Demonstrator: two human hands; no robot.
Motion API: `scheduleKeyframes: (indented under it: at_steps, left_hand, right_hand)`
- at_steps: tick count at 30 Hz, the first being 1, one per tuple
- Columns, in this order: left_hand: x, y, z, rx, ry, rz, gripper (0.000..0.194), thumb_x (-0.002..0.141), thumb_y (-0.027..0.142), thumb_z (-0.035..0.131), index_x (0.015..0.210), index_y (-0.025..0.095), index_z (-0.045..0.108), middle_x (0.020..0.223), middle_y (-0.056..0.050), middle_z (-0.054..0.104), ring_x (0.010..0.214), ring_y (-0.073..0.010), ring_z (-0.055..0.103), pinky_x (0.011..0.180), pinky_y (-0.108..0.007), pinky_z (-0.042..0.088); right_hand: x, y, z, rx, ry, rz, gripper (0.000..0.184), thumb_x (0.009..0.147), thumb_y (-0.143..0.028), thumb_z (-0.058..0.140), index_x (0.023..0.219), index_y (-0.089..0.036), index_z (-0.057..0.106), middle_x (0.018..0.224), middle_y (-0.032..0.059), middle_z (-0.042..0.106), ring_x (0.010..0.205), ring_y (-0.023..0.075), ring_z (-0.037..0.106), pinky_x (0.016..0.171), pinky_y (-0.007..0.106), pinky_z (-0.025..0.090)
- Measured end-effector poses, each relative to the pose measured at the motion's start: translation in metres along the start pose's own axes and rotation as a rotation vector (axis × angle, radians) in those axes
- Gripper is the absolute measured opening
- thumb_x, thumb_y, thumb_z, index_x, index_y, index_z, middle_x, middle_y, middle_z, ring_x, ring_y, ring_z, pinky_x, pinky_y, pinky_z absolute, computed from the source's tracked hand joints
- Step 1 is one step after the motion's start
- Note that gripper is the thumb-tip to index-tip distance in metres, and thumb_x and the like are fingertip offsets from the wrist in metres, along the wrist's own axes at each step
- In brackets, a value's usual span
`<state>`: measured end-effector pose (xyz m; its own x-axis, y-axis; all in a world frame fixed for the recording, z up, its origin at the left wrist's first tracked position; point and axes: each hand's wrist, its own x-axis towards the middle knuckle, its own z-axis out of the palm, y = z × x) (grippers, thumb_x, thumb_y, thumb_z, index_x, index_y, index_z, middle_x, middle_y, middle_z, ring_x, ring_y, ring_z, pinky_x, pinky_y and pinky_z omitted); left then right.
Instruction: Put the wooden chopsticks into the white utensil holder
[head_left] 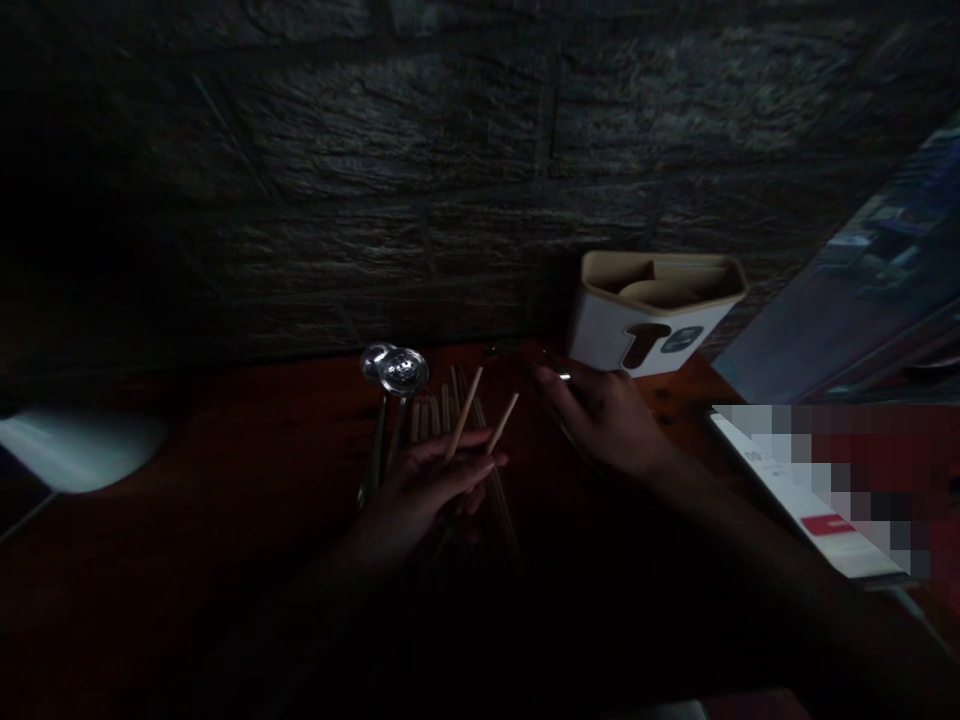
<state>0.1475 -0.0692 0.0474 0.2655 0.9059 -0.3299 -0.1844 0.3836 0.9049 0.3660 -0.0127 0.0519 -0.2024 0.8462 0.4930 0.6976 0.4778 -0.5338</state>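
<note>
The scene is very dark. My left hand is closed around two wooden chopsticks whose tips point up and to the right. Beneath it several more chopsticks lie on the dark red table. Two metal spoons lie to the left of them, bowls toward the wall. My right hand rests palm down on the table just right of the chopsticks, fingers curled over a dark object with a small shiny edge that I cannot make out.
A white and beige cutlery holder stands against the stone-textured wall behind my right hand. A white card with a red mark lies at the right. A pale object sits at the left edge.
</note>
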Motion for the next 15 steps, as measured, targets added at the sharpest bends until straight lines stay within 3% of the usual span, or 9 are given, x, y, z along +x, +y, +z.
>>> scheduleKeyframes:
  at_steps: [5, 8, 12, 15]
  left_hand:
    - [0.006, -0.006, -0.002, -0.009, 0.003, 0.005, 0.039, 0.075, 0.036, 0.077, 0.110, 0.019, 0.072, 0.081, -0.004, 0.070, 0.047, -0.0061, 0.050, 0.036, -0.018, 0.046]
    - [0.007, -0.006, -0.001, -0.004, -0.012, 0.008, 0.037, 0.077, 0.038, 0.075, 0.108, 0.018, 0.073, 0.075, -0.003, 0.068, 0.044, -0.0055, 0.047, 0.035, -0.017, 0.044]
    - [0.006, -0.004, -0.003, 0.017, -0.020, 0.014, 0.037, 0.079, 0.037, 0.074, 0.110, 0.018, 0.072, 0.072, -0.003, 0.068, 0.044, -0.0062, 0.048, 0.036, -0.017, 0.044]
    - [0.003, -0.002, -0.003, 0.031, -0.029, 0.017, 0.035, 0.079, 0.036, 0.074, 0.109, 0.018, 0.073, 0.072, -0.003, 0.068, 0.043, -0.0055, 0.046, 0.035, -0.016, 0.042]
  right_hand:
    - [-0.006, -0.014, 0.000, 0.191, -0.104, -0.025, 0.040, 0.097, -0.045, 0.045, 0.104, -0.014, 0.069, 0.055, -0.0028, 0.055, 0.046, 0.0081, 0.044, 0.047, 0.024, 0.032]
    - [-0.010, -0.017, 0.003, 0.262, -0.159, -0.047, 0.037, 0.097, -0.043, 0.046, 0.104, -0.015, 0.070, 0.052, -0.0046, 0.053, 0.044, 0.0071, 0.043, 0.045, 0.022, 0.032]
    - [-0.015, -0.019, 0.009, 0.264, -0.199, -0.137, 0.032, 0.096, -0.039, 0.049, 0.099, -0.015, 0.070, 0.064, -0.0017, 0.063, 0.047, 0.0060, 0.047, 0.048, 0.021, 0.033]
    - [-0.012, -0.011, 0.010, 0.160, -0.141, -0.093, 0.032, 0.096, -0.038, 0.049, 0.091, -0.015, 0.070, 0.061, -0.0005, 0.063, 0.047, 0.0073, 0.048, 0.050, 0.023, 0.034]
